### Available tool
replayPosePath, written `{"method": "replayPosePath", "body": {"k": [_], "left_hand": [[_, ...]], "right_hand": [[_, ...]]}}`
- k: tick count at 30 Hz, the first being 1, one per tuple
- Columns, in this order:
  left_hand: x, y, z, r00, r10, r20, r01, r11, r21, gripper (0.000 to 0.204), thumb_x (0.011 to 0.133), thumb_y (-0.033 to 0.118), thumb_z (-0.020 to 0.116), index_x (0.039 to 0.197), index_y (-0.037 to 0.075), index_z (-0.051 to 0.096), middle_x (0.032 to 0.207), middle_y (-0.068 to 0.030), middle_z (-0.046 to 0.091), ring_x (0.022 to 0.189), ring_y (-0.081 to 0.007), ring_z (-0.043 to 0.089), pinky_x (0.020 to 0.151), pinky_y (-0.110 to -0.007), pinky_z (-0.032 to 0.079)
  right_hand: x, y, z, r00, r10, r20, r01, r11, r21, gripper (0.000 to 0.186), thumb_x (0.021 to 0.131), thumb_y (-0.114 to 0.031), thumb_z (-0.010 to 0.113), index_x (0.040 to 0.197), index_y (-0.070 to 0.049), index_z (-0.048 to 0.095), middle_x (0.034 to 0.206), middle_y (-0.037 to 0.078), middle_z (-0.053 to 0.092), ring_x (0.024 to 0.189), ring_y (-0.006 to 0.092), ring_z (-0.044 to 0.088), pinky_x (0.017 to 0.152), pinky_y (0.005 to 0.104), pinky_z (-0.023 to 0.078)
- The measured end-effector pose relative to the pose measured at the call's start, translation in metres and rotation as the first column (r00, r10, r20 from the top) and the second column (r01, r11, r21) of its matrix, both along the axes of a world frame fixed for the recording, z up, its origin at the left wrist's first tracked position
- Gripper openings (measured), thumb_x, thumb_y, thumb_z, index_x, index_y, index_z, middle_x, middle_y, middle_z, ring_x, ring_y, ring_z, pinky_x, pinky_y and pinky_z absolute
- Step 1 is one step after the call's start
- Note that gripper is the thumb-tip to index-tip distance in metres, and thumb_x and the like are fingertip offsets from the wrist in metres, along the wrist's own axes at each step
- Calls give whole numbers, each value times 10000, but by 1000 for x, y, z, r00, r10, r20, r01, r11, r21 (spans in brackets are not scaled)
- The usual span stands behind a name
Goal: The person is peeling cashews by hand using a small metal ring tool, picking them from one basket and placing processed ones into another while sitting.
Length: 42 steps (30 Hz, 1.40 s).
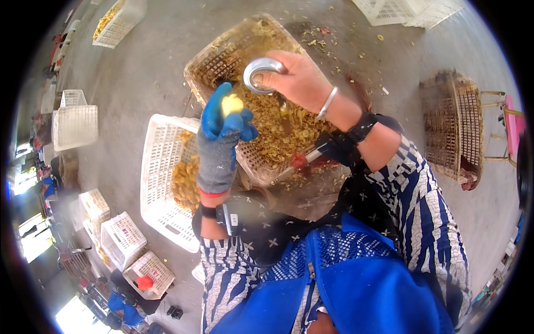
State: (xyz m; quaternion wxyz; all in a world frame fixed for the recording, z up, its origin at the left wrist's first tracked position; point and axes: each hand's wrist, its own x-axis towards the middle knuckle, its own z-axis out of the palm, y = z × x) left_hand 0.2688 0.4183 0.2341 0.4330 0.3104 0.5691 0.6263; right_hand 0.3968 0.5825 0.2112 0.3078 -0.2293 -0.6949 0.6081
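Scraps (278,139), thin and yellow-brown, cover the floor of a large stained crate (253,167) that stands between the worker's knees and the upper edge of the view. Left hand (219,128), in a grey glove with blue-coated fingers, is raised above the left side of this crate; its fingers are closed about a pale yellow piece (232,104), one finger extending upward behind it and the others curled beneath. The piece is therefore situated in the left hand, above the crate and clear of the scraps. Right hand (297,80), bare, lies to the upper right of the left, the two well apart from contact with each other. Its fingers grip a silver metal ring (262,63), the thumb pressed on the near face and the remaining fingers bent round the far side, where they are partly hidden. A pale bracelet (326,104) and a black watch (361,128) encircle the right wrist and forearm.

Left of the stained crate, just beside it, is a white crate (149,172) holding yellow-brown lumps (186,183). At the far right, a brown-stained basket (467,122) stands near a pink chair (514,131). Striped sleeves (425,206) and a blue garment (367,289) occupy the lower field. Loose fragments are scattered on the grey floor (389,61).
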Motion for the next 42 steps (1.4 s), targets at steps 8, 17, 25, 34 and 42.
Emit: {"method": "replayPosePath", "body": {"k": [8,17,25,34,42], "left_hand": [[2,7,7,986,-77,-147,34,961,-275,497,915,150,703,1376,84,527,1041,-63,634,749,-101,599,643,-232,535],[-3,2,-7,993,30,-110,-44,991,-129,516,923,183,675,1393,56,505,976,-50,642,666,-110,614,581,-234,511],[-2,0,8,988,-86,-131,45,957,-286,487,956,281,628,1371,52,515,805,-2,578,582,-80,522,515,-214,421],[4,-5,9,980,-147,-132,121,974,-192,575,904,298,722,1391,73,518,861,-10,619,606,-81,543,541,-215,452],[-5,-3,8,979,11,-202,-57,973,-223,635,865,148,758,1428,86,472,1028,-41,620,722,-95,582,574,-234,505]], "right_hand": [[-6,-10,-6,994,112,19,-108,983,-149,164,856,-168,718,939,-28,701,783,36,671,733,120,632,649,277,515],[-5,19,-21,995,-89,43,83,987,139,220,909,-204,673,1042,-30,695,860,100,716,802,131,682,704,282,548],[0,-8,-4,971,234,42,-237,940,246,136,880,-146,716,926,-50,631,736,75,590,682,149,575,619,308,469],[-26,-16,-22,992,-122,-22,107,933,-344,117,927,-93,623,1017,-22,641,927,90,673,693,145,663,599,286,580],[-6,-8,-16,981,180,-70,-187,976,-109,148,883,-165,721,955,-39,687,851,6,684,760,82,608,662,253,492]]}}
